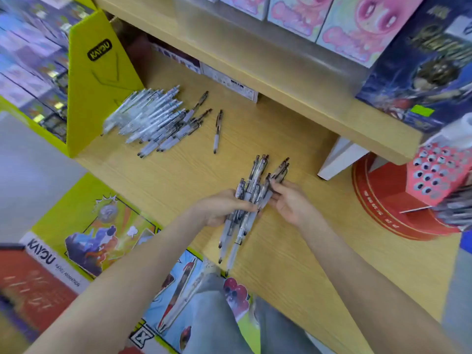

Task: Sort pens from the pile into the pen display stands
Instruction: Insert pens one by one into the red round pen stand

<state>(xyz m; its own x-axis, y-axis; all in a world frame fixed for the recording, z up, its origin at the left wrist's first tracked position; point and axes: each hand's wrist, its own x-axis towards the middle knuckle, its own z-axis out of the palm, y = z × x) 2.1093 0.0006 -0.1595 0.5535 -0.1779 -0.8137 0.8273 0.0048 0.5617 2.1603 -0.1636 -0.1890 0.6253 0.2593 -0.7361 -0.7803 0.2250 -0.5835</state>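
Note:
A bundle of several grey and clear pens [251, 190] is held above the wooden shelf [293, 251]. My left hand [219, 208] grips the bundle at its middle, and the tips hang down past it. My right hand [288, 200] pinches the bundle from the right, near the clip ends. A large pile of pens [153, 118] lies at the back left of the shelf. One single pen [217, 131] lies alone to the right of the pile. A red round pen display stand [398, 200] with a holed pink top [436, 172] stands at the right.
A yellow cardboard display [94, 80] stands left of the pile. An upper wooden shelf [281, 70] overhangs at the back and carries pink boxes [357, 24] and a dark blue box [429, 65]. A white block [339, 159] stands under it. My knees in grey trousers [217, 320] show below the shelf edge.

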